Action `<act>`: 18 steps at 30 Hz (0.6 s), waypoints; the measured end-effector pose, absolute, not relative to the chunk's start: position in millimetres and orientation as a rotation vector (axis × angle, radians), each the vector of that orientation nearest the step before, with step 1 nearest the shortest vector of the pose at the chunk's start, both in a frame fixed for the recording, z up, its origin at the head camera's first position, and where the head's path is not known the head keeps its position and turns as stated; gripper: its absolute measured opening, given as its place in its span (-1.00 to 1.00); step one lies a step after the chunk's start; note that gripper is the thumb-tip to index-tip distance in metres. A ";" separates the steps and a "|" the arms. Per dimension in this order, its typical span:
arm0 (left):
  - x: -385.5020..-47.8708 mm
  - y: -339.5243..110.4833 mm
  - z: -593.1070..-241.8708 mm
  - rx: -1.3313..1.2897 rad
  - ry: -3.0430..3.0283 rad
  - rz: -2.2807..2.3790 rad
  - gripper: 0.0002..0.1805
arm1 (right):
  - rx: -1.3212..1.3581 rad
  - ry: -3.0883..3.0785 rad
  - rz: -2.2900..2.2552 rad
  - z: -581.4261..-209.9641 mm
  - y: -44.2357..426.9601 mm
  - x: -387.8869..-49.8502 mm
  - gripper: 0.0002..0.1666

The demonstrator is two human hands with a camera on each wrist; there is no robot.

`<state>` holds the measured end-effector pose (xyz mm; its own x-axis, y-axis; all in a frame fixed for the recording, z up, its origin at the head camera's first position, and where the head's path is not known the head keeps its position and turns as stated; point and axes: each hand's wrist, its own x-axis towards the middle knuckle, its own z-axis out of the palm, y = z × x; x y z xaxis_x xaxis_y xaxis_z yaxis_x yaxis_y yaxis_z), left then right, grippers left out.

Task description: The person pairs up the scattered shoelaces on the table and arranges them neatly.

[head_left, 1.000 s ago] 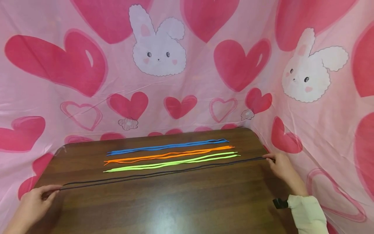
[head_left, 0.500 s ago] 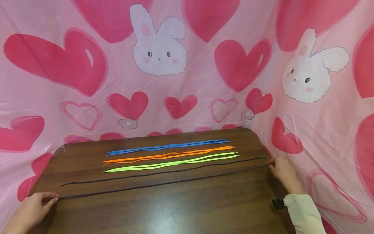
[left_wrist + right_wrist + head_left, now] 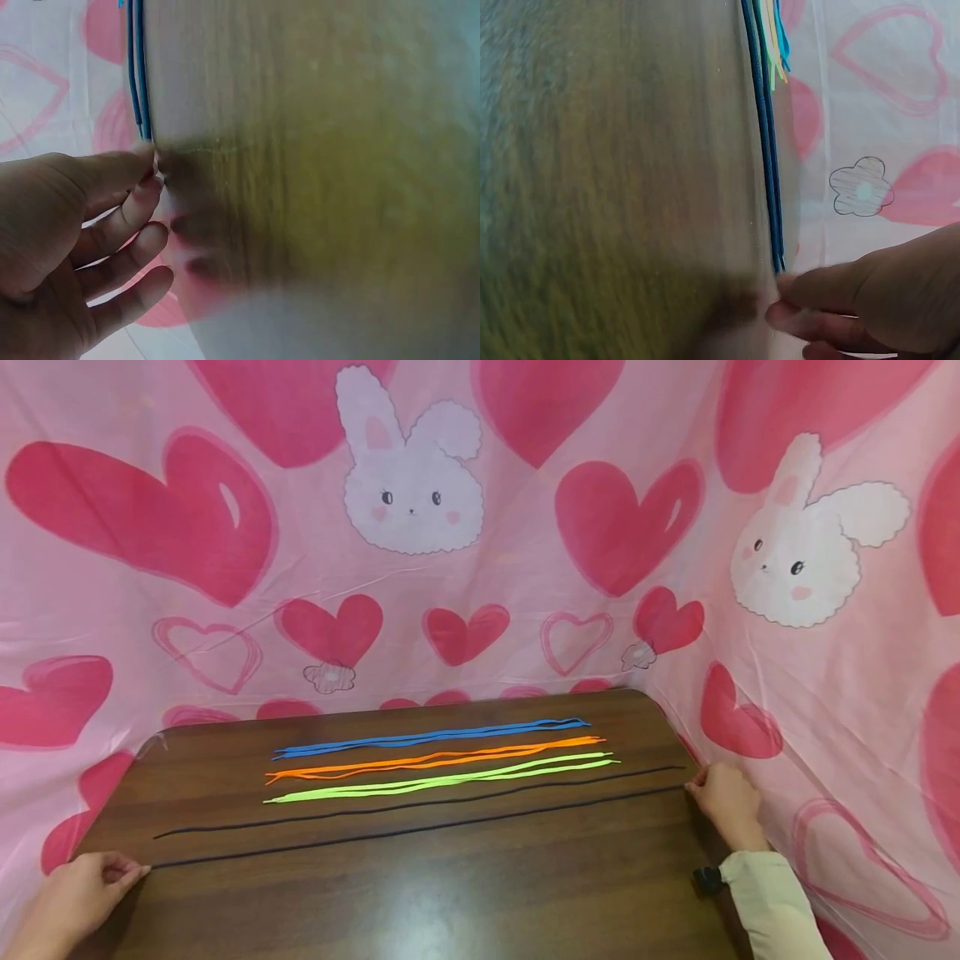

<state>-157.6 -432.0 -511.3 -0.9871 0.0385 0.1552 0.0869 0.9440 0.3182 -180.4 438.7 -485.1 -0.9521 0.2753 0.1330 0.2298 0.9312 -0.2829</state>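
Observation:
Two dark navy shoelaces lie nearly parallel across the brown table (image 3: pixel 450 893). The front dark shoelace (image 3: pixel 300 847) runs straight between my hands. My left hand (image 3: pixel 82 893) pinches its left end between thumb and forefinger, while the other fingers are spread loosely in the left wrist view. At the opposite end, my right hand (image 3: pixel 729 806) pinches the lace tip near the table's right edge. Just behind lies the back dark shoelace (image 3: pixel 337 814), untouched. In the right wrist view the two dark shoelaces (image 3: pixel 769 172) run close together toward my fingertips.
Farther back lie a pair of lime green shoelaces (image 3: pixel 450 779), a pair of orange shoelaces (image 3: pixel 487 752) and a pair of blue shoelaces (image 3: pixel 420 741), side by side. A pink heart-and-rabbit cloth (image 3: pixel 517 560) hangs behind and right of the table.
Both hands held the two dark shoelaces together one second ago. The back one has been let go onto the table, and the front one was drawn toward me, apart from it.

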 end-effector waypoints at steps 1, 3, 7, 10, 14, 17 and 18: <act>-158.4 -432.4 -512.1 -0.111 -2.942 -0.488 -0.84 | -0.373 -2.926 0.393 -485.6 438.7 -181.0 -0.87; -160.9 -432.5 -513.2 -0.138 -2.916 -0.462 -0.85 | -0.351 -2.937 0.391 -486.7 438.7 -182.5 -0.90; -165.1 -432.0 -512.7 -0.141 -2.906 -0.450 -0.84 | -0.345 -2.906 0.413 -491.1 439.7 -186.2 -0.89; -167.2 -430.3 -511.1 -0.097 -2.911 -0.452 -0.84 | -0.372 -2.874 0.438 -494.8 441.5 -189.9 -0.85; -169.7 -427.8 -509.1 -0.014 -2.916 -0.459 -0.85 | -0.392 -2.850 0.455 -497.8 444.3 -195.3 -0.83; -172.1 -425.9 -507.1 0.052 -2.925 -0.468 -0.83 | -0.380 -2.844 0.455 -499.1 445.1 -198.7 -0.84; -172.9 -424.9 -506.3 0.070 -2.923 -0.469 -0.82 | -0.373 -2.848 0.455 -499.1 445.4 -199.7 -0.85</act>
<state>-172.9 -424.9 -506.3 -0.9826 -0.0748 0.1699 -0.0179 0.9491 0.3144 -199.7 445.4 -499.1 -0.9403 0.2844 0.1872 0.2118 0.9191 -0.3323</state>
